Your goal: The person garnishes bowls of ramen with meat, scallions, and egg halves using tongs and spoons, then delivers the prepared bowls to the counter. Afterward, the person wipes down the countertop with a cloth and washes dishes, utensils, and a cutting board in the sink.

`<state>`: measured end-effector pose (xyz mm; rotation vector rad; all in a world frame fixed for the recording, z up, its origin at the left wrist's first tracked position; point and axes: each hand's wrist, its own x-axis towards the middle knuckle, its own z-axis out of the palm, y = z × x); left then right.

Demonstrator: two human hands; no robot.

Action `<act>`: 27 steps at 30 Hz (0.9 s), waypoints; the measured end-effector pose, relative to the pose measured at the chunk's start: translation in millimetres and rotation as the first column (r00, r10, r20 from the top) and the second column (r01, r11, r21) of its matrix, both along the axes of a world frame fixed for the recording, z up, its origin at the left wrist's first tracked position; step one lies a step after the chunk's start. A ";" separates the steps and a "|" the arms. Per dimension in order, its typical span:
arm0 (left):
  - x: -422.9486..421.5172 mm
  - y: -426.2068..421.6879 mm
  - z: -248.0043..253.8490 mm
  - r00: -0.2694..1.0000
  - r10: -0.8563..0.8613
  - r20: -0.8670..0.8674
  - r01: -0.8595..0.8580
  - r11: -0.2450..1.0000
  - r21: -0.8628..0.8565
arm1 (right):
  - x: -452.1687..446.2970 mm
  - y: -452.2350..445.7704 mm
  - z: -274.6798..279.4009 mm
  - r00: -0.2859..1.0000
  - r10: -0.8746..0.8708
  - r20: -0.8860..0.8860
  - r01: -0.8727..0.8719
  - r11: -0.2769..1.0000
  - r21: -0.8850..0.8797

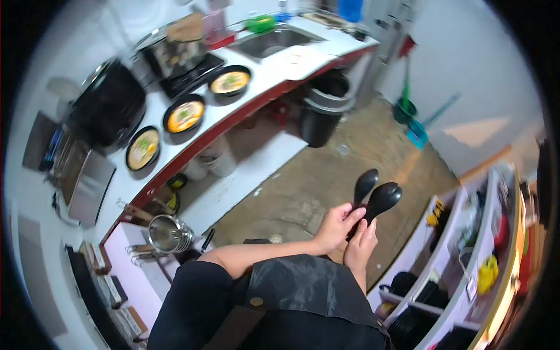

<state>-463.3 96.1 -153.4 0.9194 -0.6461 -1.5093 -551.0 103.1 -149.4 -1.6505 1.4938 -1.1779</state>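
Note:
Both hands are together in front of my apron, over the floor. My left hand (337, 228) is closed on the handle of a black soup spoon (366, 184), its bowl pointing up and away. Right beside it, my right hand (360, 248) grips more black soup spoons (383, 199), which look nested, with a second rim showing behind the first. Fingers hide most of the handles. On the counter to the left stand three black bowls of soup: a near bowl (143, 149), a middle bowl (184, 117) and a far bowl (230, 81).
The white counter (114, 195) carries a black cooker (108, 105), a steel pot (175, 52) and a sink (274, 42). Below it stands a black bin (319, 122). Strainers (170, 233) hang at the left. A compartmented shelf (426, 251) lines the right side.

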 end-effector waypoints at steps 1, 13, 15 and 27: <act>26.1 -9.7 -4.3 0.987 0.157 0.043 -0.155 0.987 -0.052 | 29.0 -13.0 -2.3 0.999 0.045 -0.029 -0.048 0.989 -0.140; 407.9 -6.7 12.1 -0.489 0.193 0.851 -0.740 0.425 -0.521 | 173.5 -133.4 -28.8 0.796 0.606 -0.002 -0.605 0.795 0.040; 431.2 -10.2 -2.7 -0.455 0.065 0.888 -0.801 0.406 -0.440 | 188.4 -155.9 -37.1 0.749 0.662 -0.027 -0.663 0.749 0.006; 381.6 -70.6 31.9 -0.519 -0.157 0.840 -0.842 0.264 -0.471 | 250.0 -272.7 22.9 0.445 0.867 0.226 -0.895 0.421 0.148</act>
